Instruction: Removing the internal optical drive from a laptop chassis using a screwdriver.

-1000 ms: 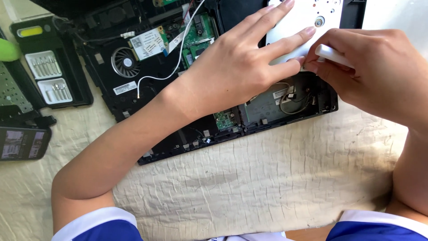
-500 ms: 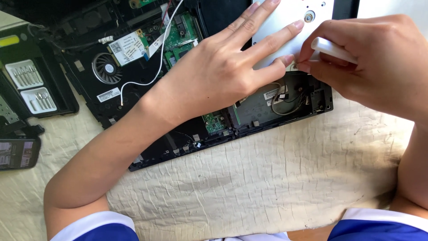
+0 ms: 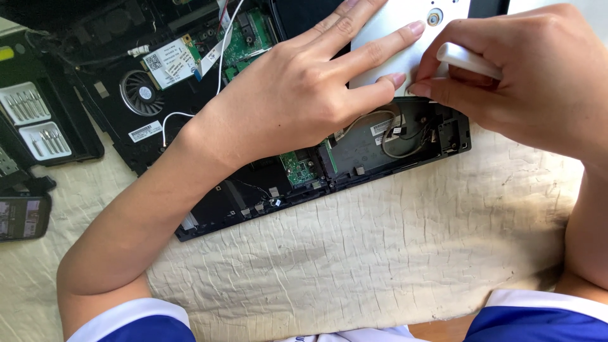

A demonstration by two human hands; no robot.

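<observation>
Cream crinkled cloth (image 3: 380, 253) under an opened black laptop base (image 3: 253, 164), upper centre; left hand (image 3: 297, 95) spread flat, grasping nothing, steadying a silver drive (image 3: 405, 38) at top centre; right hand (image 3: 525, 82) clenched around a white tool handle (image 3: 468, 60), tip apparently at the drive's edge; likely mid-fastening or loosening, calling for steady pressure.

A white rectangular label (image 3: 167, 63) is seen on the small card beside the round fan, and a smaller white sticker (image 3: 145, 131) below the fan. A lit phone screen (image 3: 22, 217) is seen at the left edge.
</observation>
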